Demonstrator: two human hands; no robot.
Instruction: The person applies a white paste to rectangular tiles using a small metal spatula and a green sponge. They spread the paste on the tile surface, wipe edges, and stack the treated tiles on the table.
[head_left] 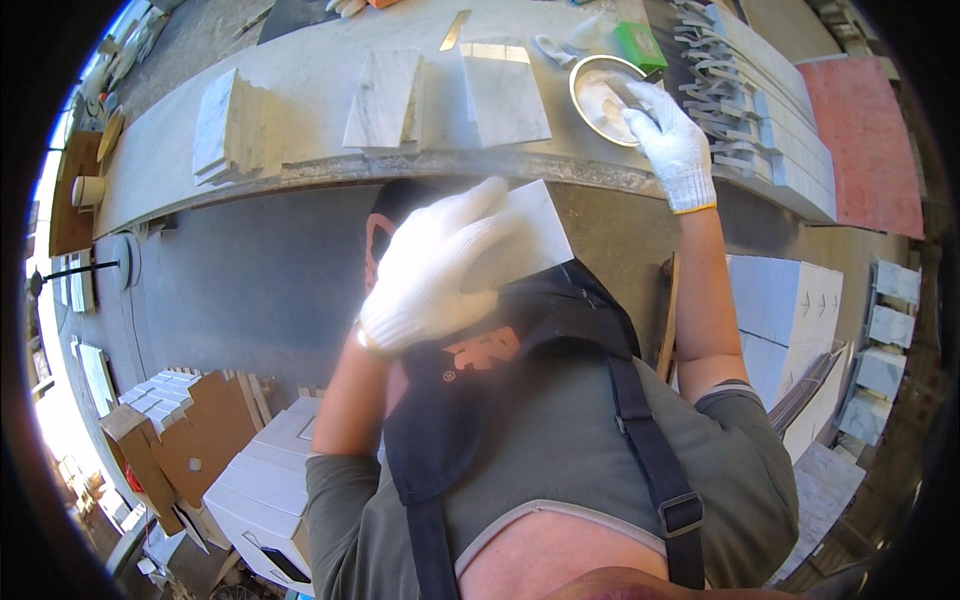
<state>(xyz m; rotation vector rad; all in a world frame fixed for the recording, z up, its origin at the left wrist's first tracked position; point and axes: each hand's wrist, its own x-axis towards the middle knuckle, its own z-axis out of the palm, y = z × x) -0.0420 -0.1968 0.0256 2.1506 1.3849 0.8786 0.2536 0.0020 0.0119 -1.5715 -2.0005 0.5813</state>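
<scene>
Held tile (548, 228) in left hand (435, 265) off counter's (318, 112) front edge, likely for clearance, and apparently gripped spatula (653, 76) in right hand (673, 142) at bowl (575, 100), set near that edge seemingly for easy reach.

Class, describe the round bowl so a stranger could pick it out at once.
Find the long pale workbench across the top. Toward its right side, the gloved right hand is over the edge of the bowl. Unlike the flat stone slabs and green box nearby, it is round, with pale contents.
</scene>
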